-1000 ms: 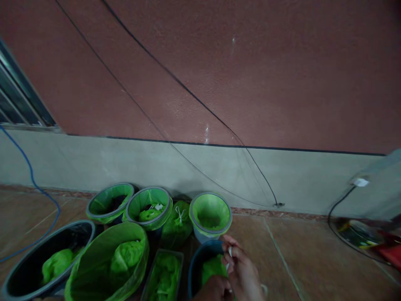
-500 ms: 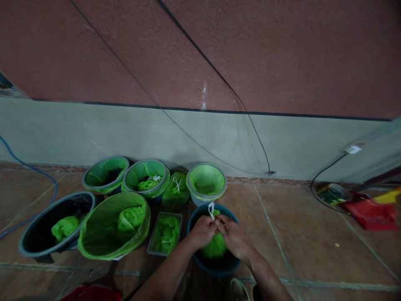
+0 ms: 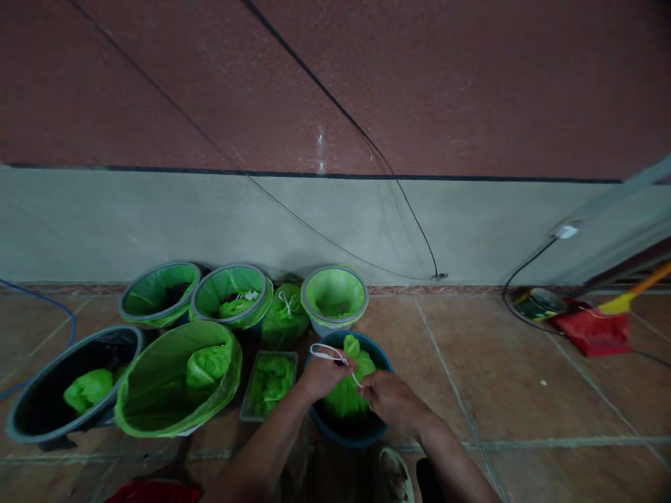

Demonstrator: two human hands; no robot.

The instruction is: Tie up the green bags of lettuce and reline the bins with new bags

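Observation:
My left hand (image 3: 326,377) is closed on a white drawstring (image 3: 325,353), whose loop stands out to the left of the fingers. The other part of the string runs to my right hand (image 3: 391,399), closed on it as well. Both hands are over a green plastic bag (image 3: 349,402), bunched at its top and sitting inside a dark blue bucket (image 3: 388,356). Part of the bag is hidden behind my fingers. Left of the bucket lies a clear rectangular tub (image 3: 245,409) with crumpled green plastic in it.
Several bins lined with green bags stand to the left, among them a large oval bin (image 3: 126,412) and a dark tub (image 3: 18,412). A tied green bag (image 3: 283,325) rests near the wall. A red dustpan (image 3: 597,332) and a black cable (image 3: 508,279) are at right.
My hands have moved apart, with the white string now stretched between them. Its loop has swung from upright to the left. The bag's bunched top shows now. The view has turned slightly right.

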